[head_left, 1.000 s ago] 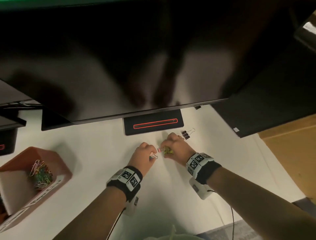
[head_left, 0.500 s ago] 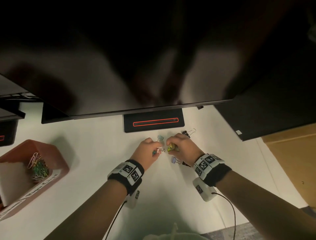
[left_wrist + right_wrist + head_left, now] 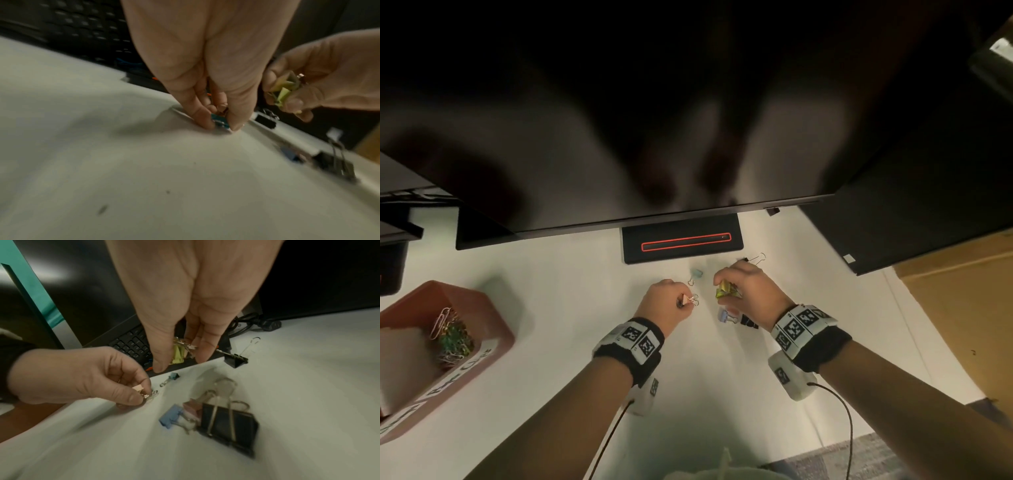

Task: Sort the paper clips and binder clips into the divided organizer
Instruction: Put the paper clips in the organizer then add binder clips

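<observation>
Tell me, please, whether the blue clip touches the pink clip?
Touching: the right wrist view shows the blue clip lying directly against the pink clip, no gap between.

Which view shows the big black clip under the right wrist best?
Right wrist: the black clip lies in the foreground, handles visible, beside pink and blue clips. The head view shows only a sliver behind the right hand. The left wrist view shows it blurred at the edge.
</observation>
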The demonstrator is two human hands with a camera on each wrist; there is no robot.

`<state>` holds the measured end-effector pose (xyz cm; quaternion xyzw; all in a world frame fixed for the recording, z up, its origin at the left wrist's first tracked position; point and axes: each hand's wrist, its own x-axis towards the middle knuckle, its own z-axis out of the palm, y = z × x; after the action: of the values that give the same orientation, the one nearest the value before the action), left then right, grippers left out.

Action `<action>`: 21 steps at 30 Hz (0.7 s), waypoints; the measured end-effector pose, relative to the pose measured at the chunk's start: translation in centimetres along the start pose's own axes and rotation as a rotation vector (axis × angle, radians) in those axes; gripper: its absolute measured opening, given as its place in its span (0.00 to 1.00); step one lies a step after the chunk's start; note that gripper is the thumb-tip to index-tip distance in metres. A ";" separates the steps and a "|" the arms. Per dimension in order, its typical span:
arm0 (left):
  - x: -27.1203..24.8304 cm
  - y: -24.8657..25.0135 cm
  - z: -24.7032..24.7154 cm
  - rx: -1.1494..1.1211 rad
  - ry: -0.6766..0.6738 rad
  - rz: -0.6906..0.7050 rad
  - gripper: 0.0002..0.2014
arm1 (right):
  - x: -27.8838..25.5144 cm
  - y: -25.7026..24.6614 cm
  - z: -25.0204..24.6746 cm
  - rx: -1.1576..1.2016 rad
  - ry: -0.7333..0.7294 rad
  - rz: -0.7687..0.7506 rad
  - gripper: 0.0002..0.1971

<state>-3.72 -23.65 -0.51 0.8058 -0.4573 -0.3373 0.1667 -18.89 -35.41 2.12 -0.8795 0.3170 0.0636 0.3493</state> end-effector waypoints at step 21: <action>-24.3 -26.0 -20.9 -0.556 0.639 -0.685 0.09 | 6.0 -39.2 17.7 0.093 -0.344 -0.604 0.20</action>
<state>18.47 9.84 9.02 0.8965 0.0112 -0.2190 0.3849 11.37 -5.15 9.41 -0.8930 -0.0185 0.0903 0.4405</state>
